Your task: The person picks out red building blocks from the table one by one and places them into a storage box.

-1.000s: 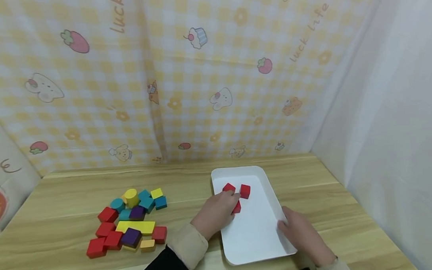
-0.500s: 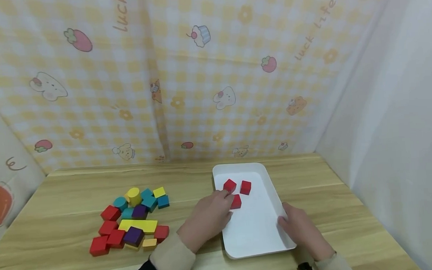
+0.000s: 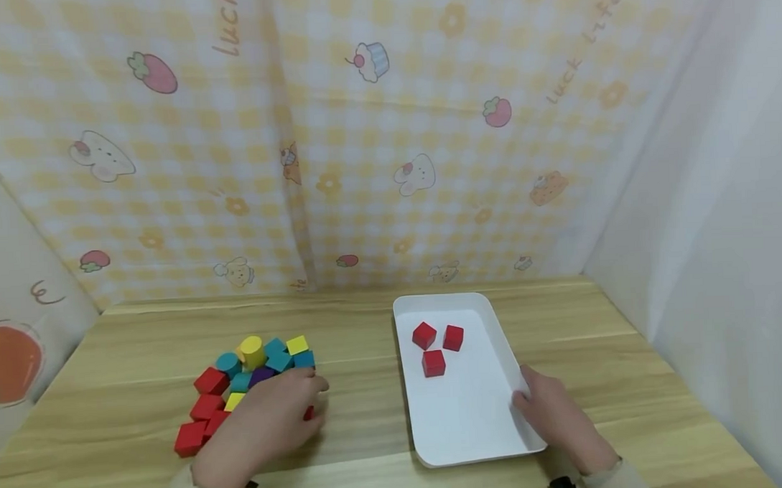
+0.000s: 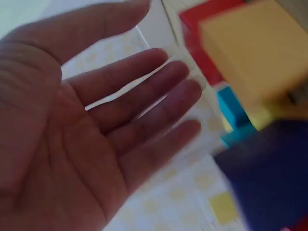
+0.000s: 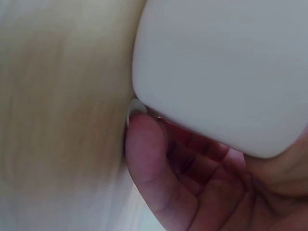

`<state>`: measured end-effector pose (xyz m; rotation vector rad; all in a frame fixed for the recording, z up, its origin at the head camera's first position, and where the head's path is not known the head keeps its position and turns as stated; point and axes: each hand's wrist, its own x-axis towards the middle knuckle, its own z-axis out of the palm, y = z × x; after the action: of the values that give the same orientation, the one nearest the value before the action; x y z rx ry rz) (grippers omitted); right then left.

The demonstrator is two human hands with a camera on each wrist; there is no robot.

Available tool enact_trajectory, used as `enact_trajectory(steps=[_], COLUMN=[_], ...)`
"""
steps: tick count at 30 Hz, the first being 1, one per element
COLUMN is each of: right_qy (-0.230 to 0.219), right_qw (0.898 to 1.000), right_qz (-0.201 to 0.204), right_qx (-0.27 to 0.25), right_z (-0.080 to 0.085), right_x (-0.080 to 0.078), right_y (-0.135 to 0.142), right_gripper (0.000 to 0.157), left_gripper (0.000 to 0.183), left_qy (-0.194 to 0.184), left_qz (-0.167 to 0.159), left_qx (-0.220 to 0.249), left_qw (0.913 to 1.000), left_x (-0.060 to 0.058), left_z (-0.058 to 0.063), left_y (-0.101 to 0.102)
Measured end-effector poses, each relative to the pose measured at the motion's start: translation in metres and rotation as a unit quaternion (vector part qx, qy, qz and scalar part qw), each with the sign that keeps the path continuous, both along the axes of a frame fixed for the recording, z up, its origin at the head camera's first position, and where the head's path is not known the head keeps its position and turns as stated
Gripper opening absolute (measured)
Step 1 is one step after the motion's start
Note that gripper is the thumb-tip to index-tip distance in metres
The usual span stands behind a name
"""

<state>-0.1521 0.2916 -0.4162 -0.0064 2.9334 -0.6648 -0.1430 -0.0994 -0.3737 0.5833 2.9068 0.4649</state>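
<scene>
My left hand point(image 3: 268, 420) hovers at the right side of a heap of coloured blocks, its fingers loosely spread around a red block point(image 3: 308, 413) that is mostly hidden. In the left wrist view, nothing lies in the palm; a light orange block point(image 4: 255, 57) and a purple block point(image 4: 272, 173) appear beside the fingertips. A white tray point(image 3: 471, 421) stands to the right, with my right hand point(image 3: 555, 410) gripping its right rim near the front corner. Three red cubes sit inside the tray toward the back, one of them the front cube point(image 3: 433, 363).
Around the left hand, the heap includes several red blocks point(image 3: 191, 439), a yellow cylinder point(image 3: 252, 352), teal blocks point(image 3: 279, 360) and a yellow block point(image 3: 297, 345). A patterned cloth point(image 3: 336, 152) hangs behind the wooden table point(image 3: 358, 403). A white wall covering point(image 3: 708, 261) bounds the right side.
My left hand has let go of a red cube in the tray and moved left to the heap. The right hand has stayed on the tray. The head view has shifted slightly.
</scene>
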Motion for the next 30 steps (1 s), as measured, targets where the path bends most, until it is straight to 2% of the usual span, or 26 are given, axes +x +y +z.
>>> enact_trajectory(steps=[3,6,11,13,18,23,30], right_qy=[0.008,0.015,0.028,0.031,0.03,0.026,0.017], right_qw=[1.0,1.0,1.0,1.0,0.999,1.0,1.0], right_qz=[-0.002,-0.001,0.002,0.004,0.006,0.002,-0.002], right_qx=[-0.004,-0.01,-0.007,-0.003,0.008,0.014,0.017], right_z=[0.0,0.0,0.0,0.0,0.0,0.0,0.001], right_x=[0.002,0.004,0.006,0.006,0.004,0.003,0.003], right_y=[0.002,0.002,-0.001,-0.003,-0.006,-0.004,-0.002], right_gripper=[0.04,0.033,0.032,0.034,0.044,0.045,0.048], left_gripper=[0.037,0.038,0.027,0.025,0.028,0.027,0.023], left_qy=[-0.04,-0.06,-0.039,-0.033,-0.042,-0.037,-0.059], left_qz=[-0.001,-0.019,-0.064,-0.068,-0.046,-0.027,0.041], left_qx=[0.012,0.006,0.012,0.013,0.007,0.017,0.029], left_qw=[0.9991,0.998,0.9971,0.997,0.998,0.9988,0.997], left_x=[0.001,0.002,0.001,0.0,0.0,0.001,-0.003], left_z=[-0.006,-0.012,-0.018,-0.018,-0.018,-0.021,-0.019], left_y=[-0.011,-0.018,-0.023,-0.024,-0.026,-0.022,-0.009])
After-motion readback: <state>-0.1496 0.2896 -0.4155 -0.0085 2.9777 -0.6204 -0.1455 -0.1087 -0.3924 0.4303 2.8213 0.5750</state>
